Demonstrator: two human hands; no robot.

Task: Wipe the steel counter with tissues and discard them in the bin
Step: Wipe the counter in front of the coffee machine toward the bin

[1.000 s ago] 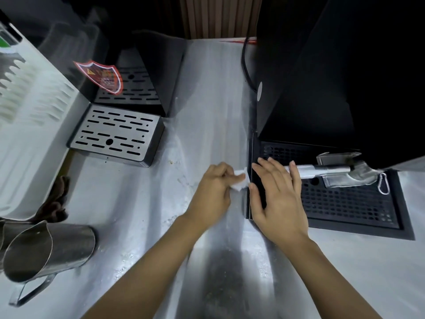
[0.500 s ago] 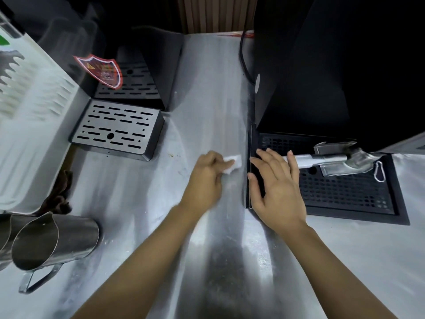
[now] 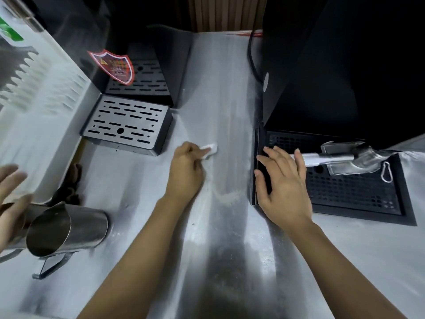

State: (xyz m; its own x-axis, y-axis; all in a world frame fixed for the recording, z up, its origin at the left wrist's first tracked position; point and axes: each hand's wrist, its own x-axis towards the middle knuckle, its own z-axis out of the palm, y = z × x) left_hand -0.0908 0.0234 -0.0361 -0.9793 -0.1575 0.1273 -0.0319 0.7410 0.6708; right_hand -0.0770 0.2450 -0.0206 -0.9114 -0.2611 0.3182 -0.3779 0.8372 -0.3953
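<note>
The left hand (image 3: 185, 171) curls its fingers around a small white tissue (image 3: 210, 150) and holds it down on the steel surface (image 3: 218, 88), left of the black drip tray (image 3: 345, 192) and clear of its edge. A corner of the tissue sticks out past the fingertips, on the side toward the tray. The right hand (image 3: 284, 183) lies flat with its fingers straight and spread. It holds nothing, its palm rests over the tray's left rim and its fingers reach onto the perforated grid.

A metal tool with a white handle (image 3: 340, 157) lies across the far part of the tray, and a small carabiner (image 3: 386, 171) rests beside it near the tray's right side. The right hand's outer fingers reach the end of the handle, but I cannot tell whether they touch it. A black machine (image 3: 322, 77) rises directly behind the tray, with a dark cable (image 3: 251, 54) running down its left side.

A pale powdery smear (image 3: 225, 196) marks the surface just left of the tray's near corner. Farther left of the tray, beyond the left hand, a silver slotted drip tray (image 3: 126, 124) sits under a second dark machine that carries a red shield sticker (image 3: 112, 65). Well to the left of the black tray and nearer the viewer, a steel pitcher (image 3: 69, 229) lies on its side with its mouth facing the camera. Another person's hand (image 3: 10, 199), blurred, shows at the frame's left edge beside the pitcher.
</note>
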